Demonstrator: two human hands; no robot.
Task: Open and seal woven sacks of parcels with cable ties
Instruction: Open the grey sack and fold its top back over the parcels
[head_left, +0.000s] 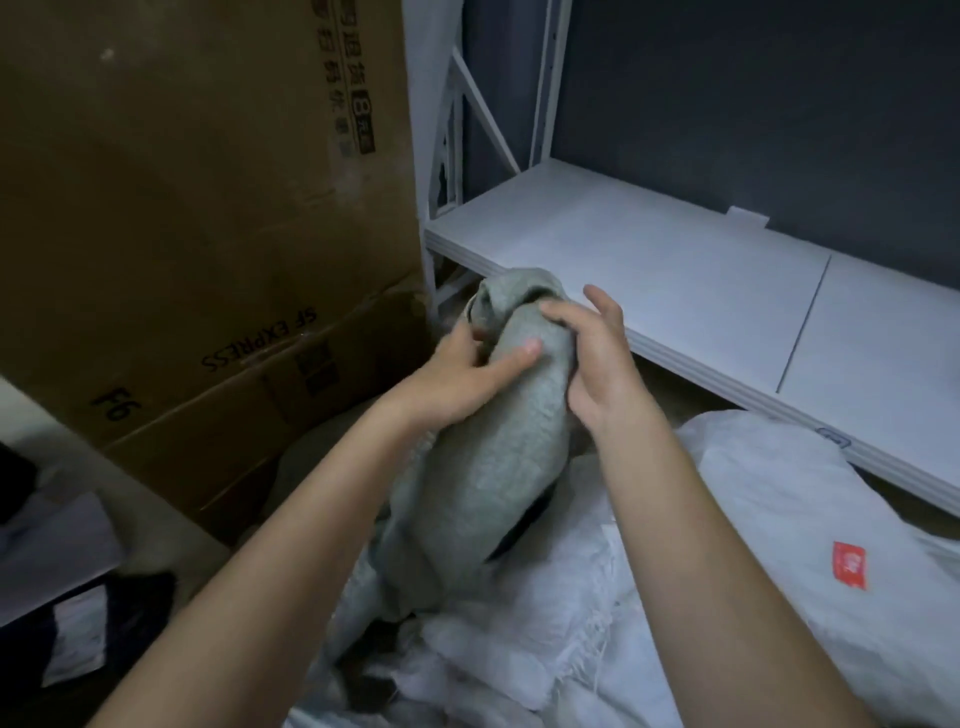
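A grey-green woven sack stands upright in the middle of the view, its neck gathered into a tight bunch at the top. My left hand grips that neck from the left, thumb laid across the front. My right hand holds the neck from the right, its fingers curled over the top of the bunch. No cable tie shows in the frame. White woven sacks lie around the base, one with a red label.
Large cardboard boxes stand stacked at the left, close to the sack. A white metal shelf runs along the right behind the sack. Dark parcels lie at the lower left.
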